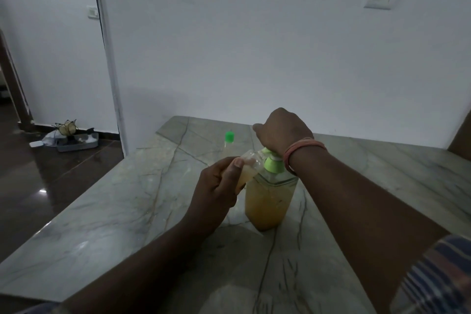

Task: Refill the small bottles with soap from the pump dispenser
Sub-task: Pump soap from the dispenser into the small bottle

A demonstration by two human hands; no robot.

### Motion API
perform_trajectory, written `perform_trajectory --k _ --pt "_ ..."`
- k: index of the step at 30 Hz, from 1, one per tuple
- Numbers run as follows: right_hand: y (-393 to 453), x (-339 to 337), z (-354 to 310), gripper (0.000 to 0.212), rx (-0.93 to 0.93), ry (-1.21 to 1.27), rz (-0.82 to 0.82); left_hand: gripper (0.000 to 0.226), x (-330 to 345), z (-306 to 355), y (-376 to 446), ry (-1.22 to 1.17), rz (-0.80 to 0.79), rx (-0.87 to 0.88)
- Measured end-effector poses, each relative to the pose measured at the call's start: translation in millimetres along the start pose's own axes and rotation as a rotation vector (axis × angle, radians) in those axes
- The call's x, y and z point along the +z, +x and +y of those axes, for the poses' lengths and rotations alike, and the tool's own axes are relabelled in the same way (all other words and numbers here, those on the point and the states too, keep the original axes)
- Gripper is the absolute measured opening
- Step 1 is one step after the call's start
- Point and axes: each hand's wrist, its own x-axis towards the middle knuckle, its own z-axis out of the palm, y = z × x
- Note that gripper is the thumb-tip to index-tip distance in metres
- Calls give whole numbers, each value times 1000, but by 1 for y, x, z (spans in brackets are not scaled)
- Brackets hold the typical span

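Two hands are at work at the pump dispenser: the left hand (216, 191) is closed in a grip around a small clear bottle (246, 171), thumb and fingers pinching its body, so that it is held tilted with its open mouth brought up under the green spout. The right hand (281, 130) is laid over the pump head, fingers curled and pressed together on top of it, though the contact itself is hidden by the wrist. The pump dispenser (269, 199), holding amber soap to near its shoulder, stands upright on the marble surface (127, 211). A second small bottle, closed with a green cap (229, 136), is seen standing farther back on the surface, apart from both hands. The step in hand is judged to be pumping soap into the held bottle. For this to be done well, the bottle's mouth should be kept directly beneath the spout, the head pressed slowly and fully, and the dispenser's base kept from tipping. The fill level should be watched so that overflow is avoided.
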Motion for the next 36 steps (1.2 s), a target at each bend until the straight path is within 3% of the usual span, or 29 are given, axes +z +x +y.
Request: perform_trajectory --k 5,8,13,19,23,30,36 --pt "-2 -2 -1 28 -23 -55 -57 30 0 1 -2 3 -3 9" --pt "1 -4 -2 30 -61 -60 -1 30 0 3 -2 4 7 0" --pt "2 4 2 28 15 15 -55 28 1 2 -2 4 5 -5" --pt "3 -2 -2 30 -42 -55 -28 28 1 4 -2 -9 1 3" --pt "3 4 3 27 20 23 -53 29 1 2 -2 -14 7 -6" --pt "3 -1 -4 27 -47 -101 -69 28 0 4 -2 -6 2 2" --pt "2 2 3 27 -6 -33 -62 28 -1 1 -2 4 -1 1"
